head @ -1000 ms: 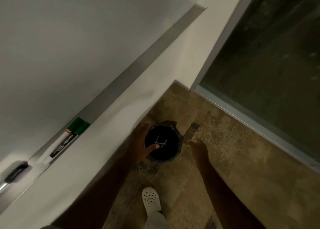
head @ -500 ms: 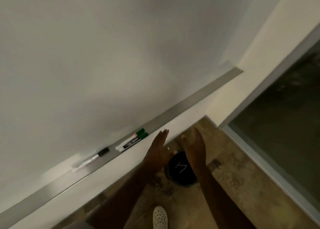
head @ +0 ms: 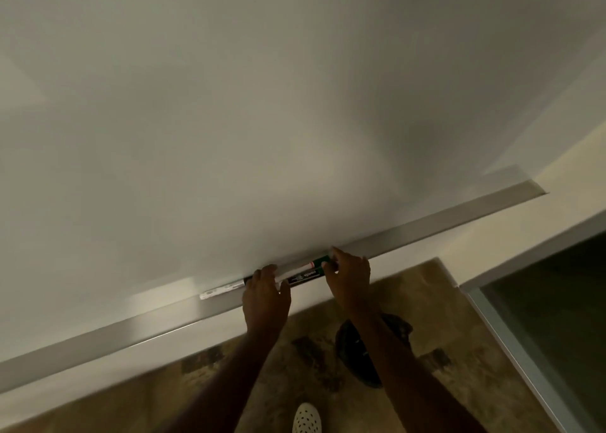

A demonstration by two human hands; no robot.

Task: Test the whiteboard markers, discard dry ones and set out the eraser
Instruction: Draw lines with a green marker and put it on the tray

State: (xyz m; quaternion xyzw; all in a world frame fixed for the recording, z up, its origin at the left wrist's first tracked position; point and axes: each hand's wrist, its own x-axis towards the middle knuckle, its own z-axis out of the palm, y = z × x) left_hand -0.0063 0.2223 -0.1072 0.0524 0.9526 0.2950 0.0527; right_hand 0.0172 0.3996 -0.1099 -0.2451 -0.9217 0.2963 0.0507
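Observation:
Two green-capped markers [head: 306, 271] lie side by side on the grey metal tray [head: 426, 227] under the whiteboard [head: 262, 121]. A third white marker [head: 221, 291] with a dark cap lies just left of them. My left hand [head: 265, 296] rests with its fingers laid over the left ends of the green markers. The thumb and fingers of my right hand [head: 349, 277] pinch their green cap ends. No eraser is in view.
A dark round bin [head: 355, 350] stands on the brown tiled floor below my right forearm. A white perforated shoe [head: 306, 418] shows at the bottom. A dark glass panel in a grey frame [head: 492, 318] fills the lower right.
Both hands rose from the bin on the floor to the tray and landed on the green markers. The view tilted up, so the whiteboard fills most of it.

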